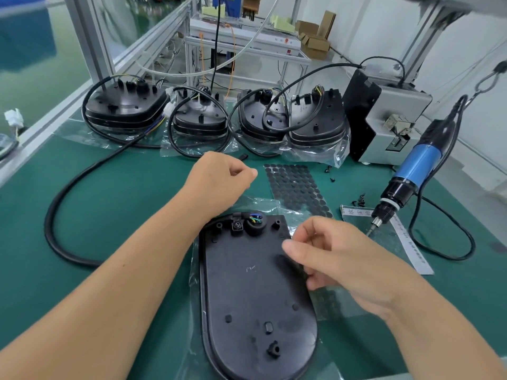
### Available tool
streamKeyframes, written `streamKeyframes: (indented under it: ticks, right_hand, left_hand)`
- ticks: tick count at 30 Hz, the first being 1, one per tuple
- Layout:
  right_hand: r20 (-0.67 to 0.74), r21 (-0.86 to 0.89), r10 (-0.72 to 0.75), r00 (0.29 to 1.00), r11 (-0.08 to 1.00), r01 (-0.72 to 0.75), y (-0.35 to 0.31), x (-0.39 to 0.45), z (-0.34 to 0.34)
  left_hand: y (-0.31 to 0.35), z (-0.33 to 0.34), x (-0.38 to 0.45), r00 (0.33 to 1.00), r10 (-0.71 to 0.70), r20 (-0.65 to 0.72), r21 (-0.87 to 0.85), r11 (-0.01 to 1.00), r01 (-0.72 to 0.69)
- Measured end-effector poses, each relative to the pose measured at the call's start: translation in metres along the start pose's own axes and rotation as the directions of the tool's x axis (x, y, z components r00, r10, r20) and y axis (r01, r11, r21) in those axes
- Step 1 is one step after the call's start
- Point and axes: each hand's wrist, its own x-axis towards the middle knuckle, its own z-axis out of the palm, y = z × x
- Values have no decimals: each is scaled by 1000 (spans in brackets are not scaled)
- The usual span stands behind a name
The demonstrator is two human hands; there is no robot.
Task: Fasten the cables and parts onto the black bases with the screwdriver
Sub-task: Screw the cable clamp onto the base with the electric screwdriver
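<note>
Looking down, I have the black base (pixel 258 294) lying flat on a clear plastic bag (pixel 323 305) on the green tabletop (pixel 123 187), close in front of me, its thick cable (pixel 71 193) looping away to my left. At its far end a small clamp (pixel 237 224) already carries a screw beside the round grommet (pixel 253 224) with coloured wires.

My right hand (pixel 348 261) hovers over the base's right edge, fingers (pixel 312 229) curled together; whether they pinch a screw or pad I cannot tell. My left hand (pixel 219 182) floats beyond the base, fingers loosely curled, holding nothing.

To do this step well, I judge I should steady the base with my left hand, seat the part squarely over its boss, then fetch the electric screwdriver (pixel 411 176), which hangs at my right, and drive straight down.

A sheet of black pads (pixel 296 187) lies just beyond, loose screws (pixel 359 200) near it. Four more bases (pixel 208 116) sit on bags at the back, and a grey screw feeder box (pixel 384 116) stands right; its contents are hidden.
</note>
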Motion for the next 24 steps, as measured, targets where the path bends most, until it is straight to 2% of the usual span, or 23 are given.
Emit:
streamKeyframes:
  ticks: [4, 9, 13, 16, 18, 20, 21, 22, 24]
  right_hand:
    - [-64, -45, 18, 998, 999, -21, 7, 5, 10]
    - [-7, 65, 36, 999, 997, -35, 9, 3, 4]
    - [-94, -68, -28, 995, 997, 22, 12, 4, 11]
    - [-60, -38, -23, 998, 999, 20, 10, 3, 6]
    - [-62, -59, -42, 997, 998, 39, 9, 3, 4]
    - [-128, -141, -112, 985, 986, 94, 8, 4, 7]
    - [-173, -184, -159, 972, 975, 126, 7, 4, 10]
    - [-217, -226, -203, 955, 962, 153, 6, 4, 14]
    - [-281, -325, -279, 918, 928, 182, 5, 4, 20]
  left_hand:
    - [0, 1, 0, 1000, -8, 8, 1, 1000, 8]
    - [-1, 0, -1, 1000, -22, 15, 17, 1000, 22]
    - [4, -2, -3, 1000, -2, 0, 30, 1000, 2]
    - [3, -22, 0, 996, -3, -95, 75, 997, 10]
    - [-5, -44, 2, 977, 12, -211, 205, 978, 32]
    - [-21, -67, 3, 941, 10, -338, 445, 883, 150]
    - [-30, -78, 2, 920, -10, -391, 560, 791, 247]
    - [-40, -88, 0, 900, -62, -431, 641, 681, 354]
    - [-53, -103, -7, 847, -229, -480, 680, 513, 524]
